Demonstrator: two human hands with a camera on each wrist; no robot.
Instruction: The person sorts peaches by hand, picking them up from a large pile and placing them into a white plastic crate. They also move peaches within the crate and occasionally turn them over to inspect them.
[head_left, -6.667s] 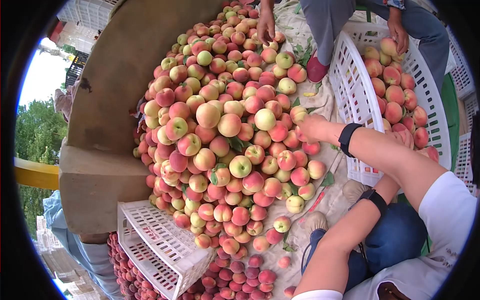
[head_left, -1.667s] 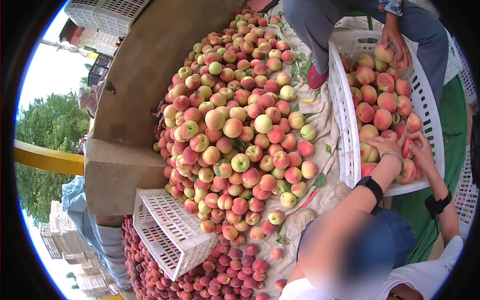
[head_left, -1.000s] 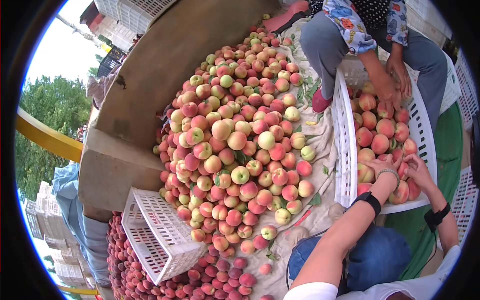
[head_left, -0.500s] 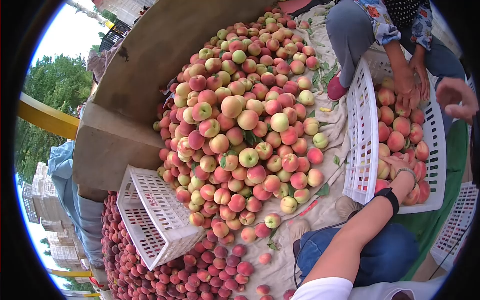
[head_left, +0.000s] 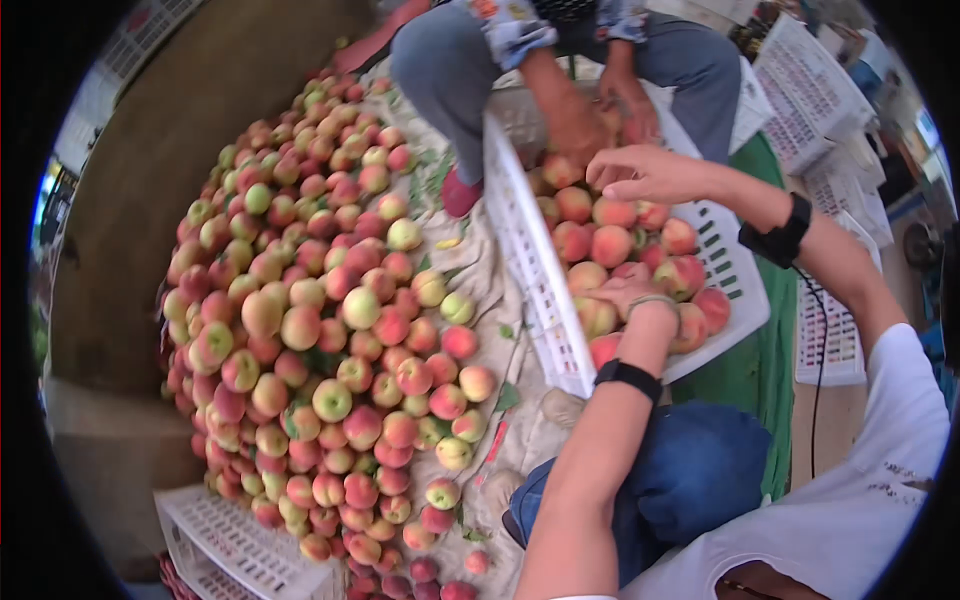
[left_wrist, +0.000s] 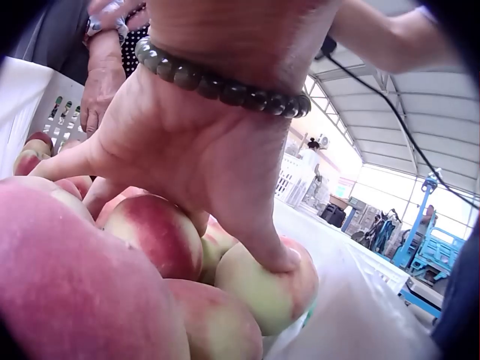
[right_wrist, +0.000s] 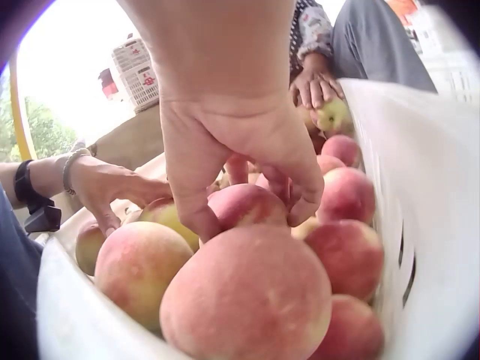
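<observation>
While a large peach pile [head_left: 331,400] spreads across the left of the head view, a brown panel [head_left: 120,250] backs it on the far side and a pale cloth [head_left: 530,375] lies beneath it. To the right of the pile stands a white slatted crate [head_left: 535,270], partly filled with peaches [head_left: 612,245]. Grey trousers [head_left: 435,70] of a seated person flank the crate's far end. Alongside the crate runs a green sheet [head_left: 770,430]. A second white crate [head_left: 235,540] lies near the pile's lower end.

The left hand [head_left: 628,290] rests on the peaches inside the crate; its grip is spread wide, with the thumb laid against a pale peach [left_wrist: 262,292]. The right hand [head_left: 650,175] is raised over the fruit, near the seated person's hands [head_left: 580,125]. Its grip is bare and moderately wide, fingers loosely bent; the right wrist view shows a red peach [right_wrist: 247,204] in the gap between thumb and fingers, but contact cannot be determined.

Black straps [head_left: 628,380] circle both forearms. A dark cable [head_left: 821,360] trails from the right one. A bead bracelet [left_wrist: 217,86] encircles the left wrist. A green leaf [head_left: 508,396] lies on the cloth.
</observation>
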